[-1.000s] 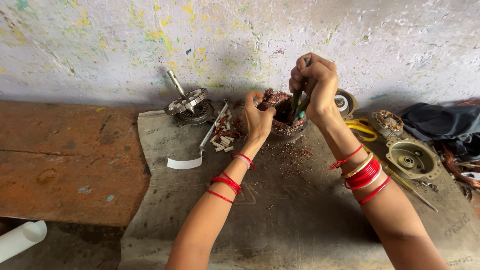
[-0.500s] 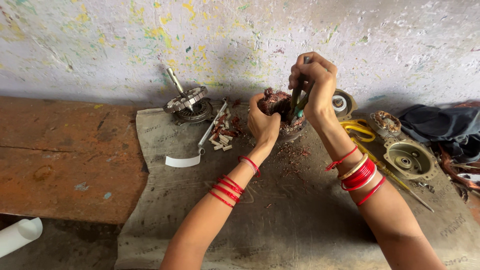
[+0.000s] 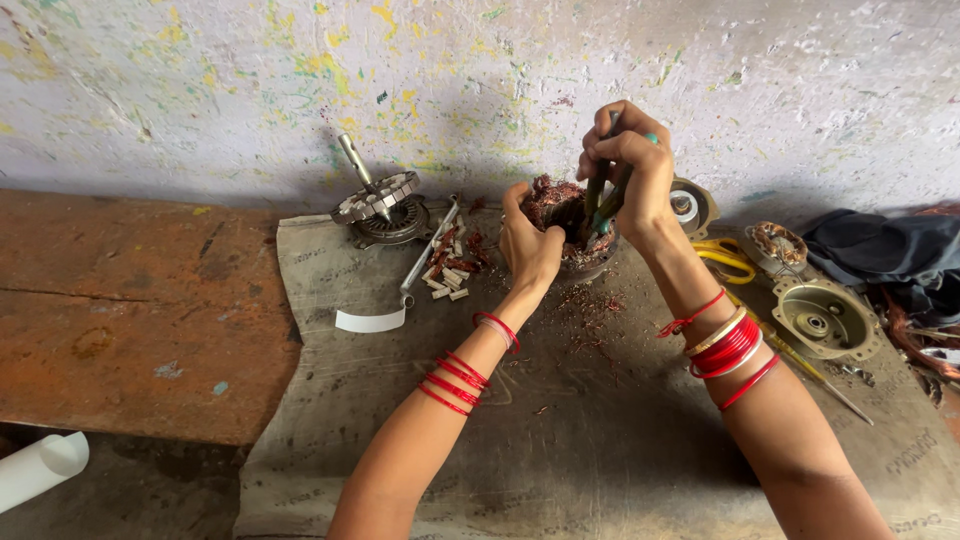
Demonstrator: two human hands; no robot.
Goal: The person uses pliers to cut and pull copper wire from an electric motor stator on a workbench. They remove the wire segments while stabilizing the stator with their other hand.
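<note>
Against the speckled wall (image 3: 200, 90), at the far edge of the grey sacking mat (image 3: 560, 440), sits the motor stator (image 3: 562, 215) with its reddish copper winding, and both your hands meet on it. Your left hand (image 3: 528, 245) cups the stator's near-left side, thumb up along the rim, fingers wrapped round the outside and mostly hidden; the stator lies at about 1 o'clock from that palm, touching it. Your right hand (image 3: 630, 170) is closed in a fist round the green-handled pliers (image 3: 603, 205), whose handles stand nearly upright and whose nose goes down into the stator's bore; the stator lies at about 7 o'clock from that fist, just below it. Whether the plier tips grip wire cannot be told, since the winding hides them. Red bangles ring both wrists.

Bits of copper wire (image 3: 590, 305) are strewn on the mat at 6 o'clock from the stator. At 9 o'clock from it lie small cream insulation pieces (image 3: 445, 280) beside a long metal rod (image 3: 428, 250), and farther that way stands a rotor (image 3: 378, 200) on its tilted shaft. A white curved strip (image 3: 370, 321) rests at the mat's left edge. At 3 o'clock from the stator are yellow-handled scissors (image 3: 722, 258), a round end cover (image 3: 825, 318) and a second small wound core (image 3: 778, 243). Dark cloth (image 3: 880, 250) is bunched at the far right.
</note>
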